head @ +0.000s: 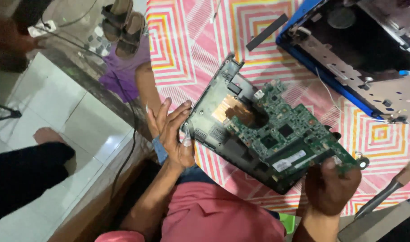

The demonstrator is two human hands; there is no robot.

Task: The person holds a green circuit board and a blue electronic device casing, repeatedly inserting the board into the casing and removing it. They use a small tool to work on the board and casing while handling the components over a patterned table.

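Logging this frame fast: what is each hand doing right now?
Left hand: open, fingers against the laptop base edge.
Right hand: closed on the green circuit board.

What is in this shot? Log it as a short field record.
left hand: pressed flat on the left edge of the black laptop base
right hand: grips the lower right corner of the green circuit board
board: lies tilted in the base
surface: pink patterned cloth
nearby: blue laptop shell, upper right
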